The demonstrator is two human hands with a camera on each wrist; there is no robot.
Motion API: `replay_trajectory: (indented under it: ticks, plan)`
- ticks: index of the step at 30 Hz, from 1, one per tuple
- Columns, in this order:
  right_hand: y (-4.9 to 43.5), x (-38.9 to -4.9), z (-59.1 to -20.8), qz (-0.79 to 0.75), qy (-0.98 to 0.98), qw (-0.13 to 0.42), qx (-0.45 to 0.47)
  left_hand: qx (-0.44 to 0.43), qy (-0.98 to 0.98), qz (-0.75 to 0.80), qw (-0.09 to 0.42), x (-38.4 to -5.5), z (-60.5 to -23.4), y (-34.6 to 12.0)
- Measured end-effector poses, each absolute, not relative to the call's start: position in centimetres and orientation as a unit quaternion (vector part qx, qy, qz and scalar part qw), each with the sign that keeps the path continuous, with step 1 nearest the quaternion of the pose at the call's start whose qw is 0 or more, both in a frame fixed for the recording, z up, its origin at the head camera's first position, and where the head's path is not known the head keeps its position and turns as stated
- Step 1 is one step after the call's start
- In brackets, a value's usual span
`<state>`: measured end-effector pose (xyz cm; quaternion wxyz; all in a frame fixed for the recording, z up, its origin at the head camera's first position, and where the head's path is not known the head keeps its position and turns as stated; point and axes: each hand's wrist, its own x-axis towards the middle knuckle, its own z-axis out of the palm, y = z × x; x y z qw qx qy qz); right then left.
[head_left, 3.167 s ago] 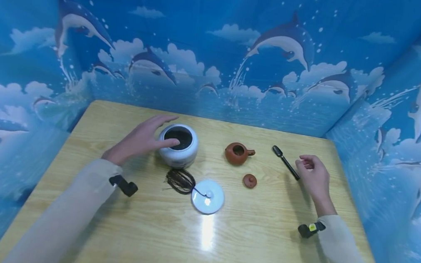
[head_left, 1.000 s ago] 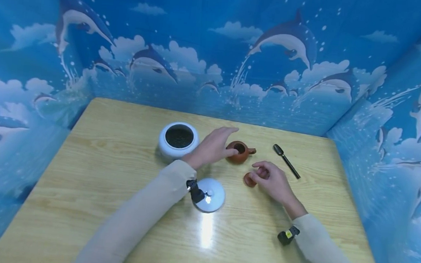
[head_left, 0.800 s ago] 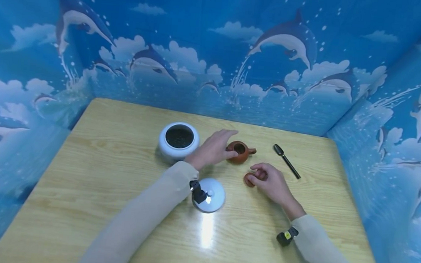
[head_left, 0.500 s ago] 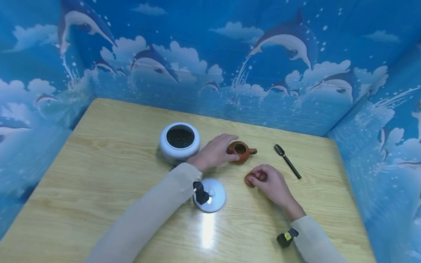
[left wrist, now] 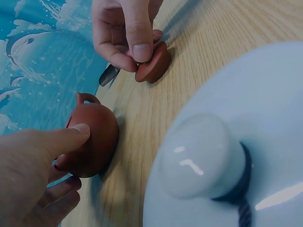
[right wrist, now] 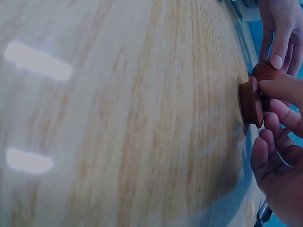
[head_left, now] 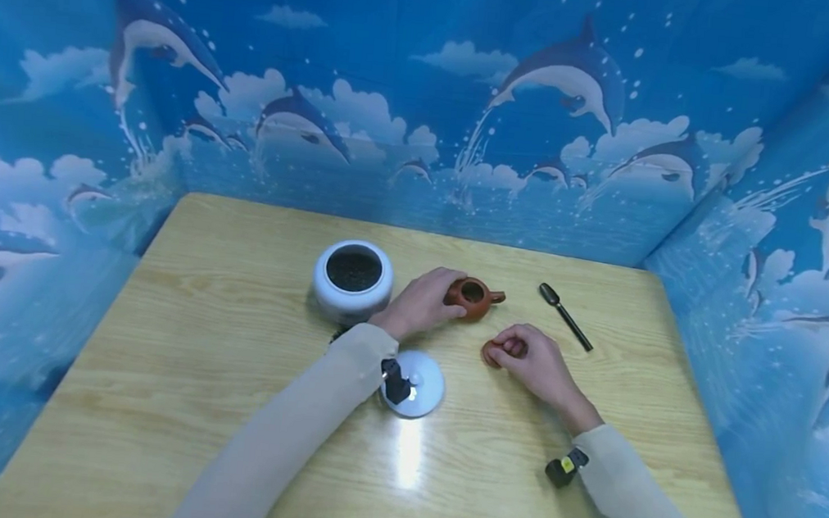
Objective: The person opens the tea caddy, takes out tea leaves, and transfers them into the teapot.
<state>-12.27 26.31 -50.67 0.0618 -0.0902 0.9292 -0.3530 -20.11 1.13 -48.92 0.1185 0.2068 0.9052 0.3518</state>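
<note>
In the head view my left hand (head_left: 421, 301) holds the spout side of a small reddish-brown clay teapot (head_left: 481, 308), which stands uncovered on the table. The left wrist view shows the thumb on the pot's near side and other fingers beyond it. My right hand (head_left: 541, 369) pinches the knob of the matching teapot lid (head_left: 490, 354), just in front of the pot. In the right wrist view the lid (right wrist: 250, 101) sits close over the wood, its knob covered by thumb and fingertips.
A white jar (head_left: 348, 298) with dark contents stands left of the teapot. Its white lid (head_left: 418, 391) lies under the left wrist, and the dark tassel is mostly hidden by the sleeve. A black scoop (head_left: 565, 317) lies at right. Dolphin-print curtains (head_left: 421, 185) border the table (head_left: 484, 479).
My left hand has gone from the white jar to the teapot and closed around its side. My right hand has moved left from beside the scoop and taken the teapot lid's knob.
</note>
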Motion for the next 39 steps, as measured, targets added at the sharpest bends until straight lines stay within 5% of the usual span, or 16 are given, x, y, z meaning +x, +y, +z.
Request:
replay_trajectory:
  ticks: [27, 39]
  plan:
    - [25.7, -17.2, -45.2, -0.339, 0.931, 0.038, -0.128, 0.21, 0.903, 0.356, 0.117, -20.4, -49.4, 1.0]
    - [23.3, -19.2, -44.6, -0.323, 0.934, 0.07, -0.133, 0.205, 0.902, 0.359, 0.122, -20.6, -49.6, 1.0]
